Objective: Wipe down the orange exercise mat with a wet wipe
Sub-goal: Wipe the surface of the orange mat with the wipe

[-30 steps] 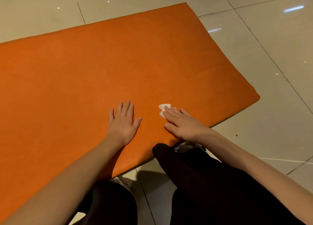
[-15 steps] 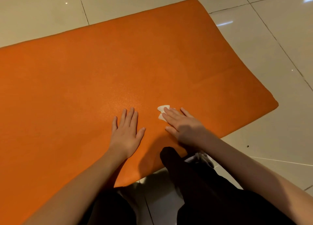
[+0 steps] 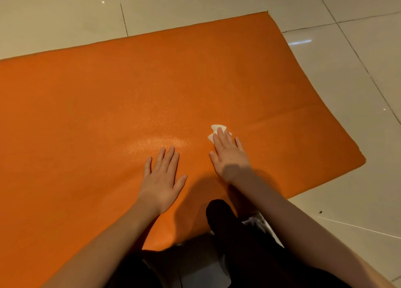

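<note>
Spread flat on the glossy pale tiled floor: a large orange foam exercise mat, running off the left edge of view, its right end near the right side. Pressed palm-down on the mat's near part: the left hand, fingers spread. Just to its right, apart from it: the right hand, also flat on the mat. Pinned under the right fingertips, poking out beyond them on the far side: a small crumpled white wet wipe. At the mat's near edge, below and between the forearms: bent knees in black trousers, partly over the floor.
</note>
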{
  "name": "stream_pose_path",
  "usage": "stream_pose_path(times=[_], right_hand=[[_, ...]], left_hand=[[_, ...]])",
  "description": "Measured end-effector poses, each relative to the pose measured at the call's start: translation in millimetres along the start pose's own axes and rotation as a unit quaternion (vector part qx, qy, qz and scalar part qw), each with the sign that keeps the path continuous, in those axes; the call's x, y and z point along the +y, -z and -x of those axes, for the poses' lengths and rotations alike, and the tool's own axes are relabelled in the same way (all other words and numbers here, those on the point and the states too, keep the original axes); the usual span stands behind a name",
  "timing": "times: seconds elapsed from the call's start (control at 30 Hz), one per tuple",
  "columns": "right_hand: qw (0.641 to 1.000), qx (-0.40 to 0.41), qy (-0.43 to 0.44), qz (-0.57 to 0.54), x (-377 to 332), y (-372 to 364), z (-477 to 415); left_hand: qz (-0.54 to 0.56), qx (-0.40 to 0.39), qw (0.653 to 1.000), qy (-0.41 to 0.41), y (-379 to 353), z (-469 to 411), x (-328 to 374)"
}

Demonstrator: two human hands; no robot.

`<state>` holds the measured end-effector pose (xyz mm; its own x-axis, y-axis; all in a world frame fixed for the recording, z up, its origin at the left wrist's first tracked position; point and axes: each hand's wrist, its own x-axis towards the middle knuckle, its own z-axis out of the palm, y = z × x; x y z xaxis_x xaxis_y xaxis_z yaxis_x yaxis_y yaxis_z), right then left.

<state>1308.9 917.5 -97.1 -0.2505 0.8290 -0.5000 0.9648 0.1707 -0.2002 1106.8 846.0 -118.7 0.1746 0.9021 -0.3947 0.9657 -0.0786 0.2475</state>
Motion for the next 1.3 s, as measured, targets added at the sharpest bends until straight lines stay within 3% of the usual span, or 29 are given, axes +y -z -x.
stream_pose_path(times=[0.17, 0.33, 0.53, 0.7, 0.77, 0.93, 1.13, 1.3], right_hand=[[0.992, -0.023, 0.120, 0.044, -2, -4, 2], [0.999, 0.033, 0.010, -0.011, 3, -1, -13], [0.991, -0.024, 0.128, 0.010, -7, -6, 2], [0.999, 0.043, 0.019, -0.012, 14, 2, -24], [0.999, 0.033, 0.007, -0.018, 0, -5, -22], [0.990, -0.014, 0.132, 0.044, -4, -9, -12], [0.999, 0.054, -0.005, -0.001, 4, 8, -42], [0.990, 0.019, 0.135, 0.043, -11, -2, -28]], left_hand=[[0.024, 0.020, 1.000, -0.001, 0, 1, -1], [0.057, 0.020, 0.998, 0.005, 5, -2, -1], [0.033, 0.020, 0.995, 0.094, 19, -26, -14], [0.008, 0.028, 0.995, 0.091, 8, -22, -17], [0.009, 0.033, 0.995, 0.094, 6, -23, -18], [0.009, 0.036, 0.995, 0.094, 5, -24, -18], [0.013, 0.031, 0.995, 0.090, 8, -23, -18], [0.016, 0.024, 0.996, 0.080, 13, -28, -20]])
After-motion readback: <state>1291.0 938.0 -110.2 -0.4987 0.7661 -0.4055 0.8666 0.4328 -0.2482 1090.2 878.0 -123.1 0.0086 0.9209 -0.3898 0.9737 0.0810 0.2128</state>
